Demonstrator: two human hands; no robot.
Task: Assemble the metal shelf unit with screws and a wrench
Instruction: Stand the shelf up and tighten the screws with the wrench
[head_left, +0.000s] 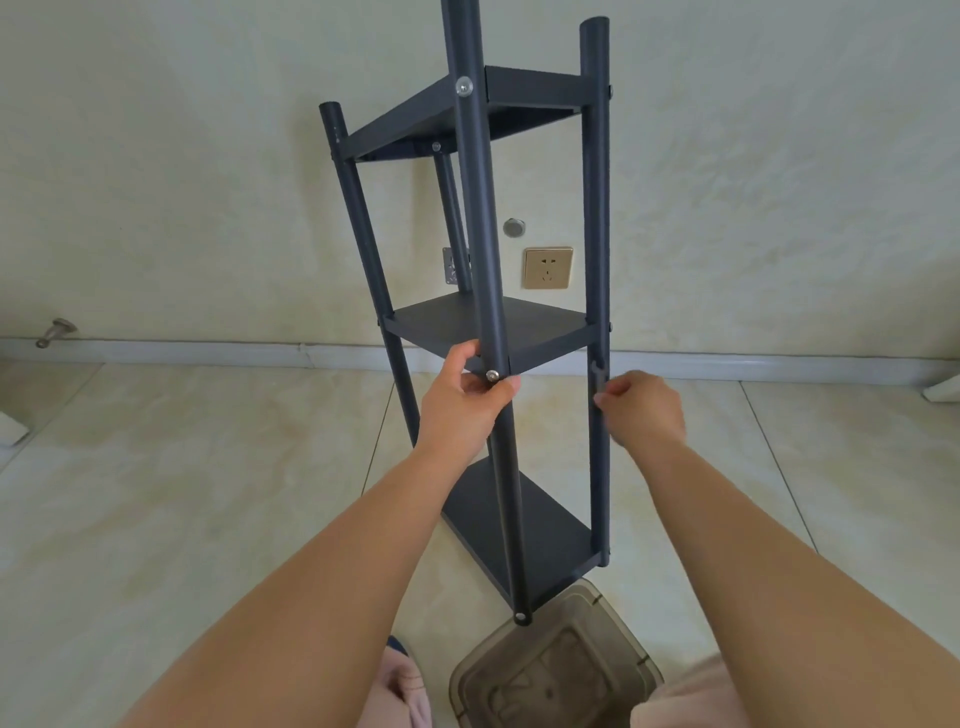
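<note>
The shelf unit's (480, 332) front post is gripped by the left hand (470, 400), while a wrench (598, 376) is pinched by the right hand (647, 410).

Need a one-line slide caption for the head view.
Left hand grips the front post of a dark three-tier shelf unit; right hand holds a wrench.

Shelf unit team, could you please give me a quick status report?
Left hand grips front post at middle shelf screw. Right hand holds wrench against right post. Nothing obstructing.
</note>
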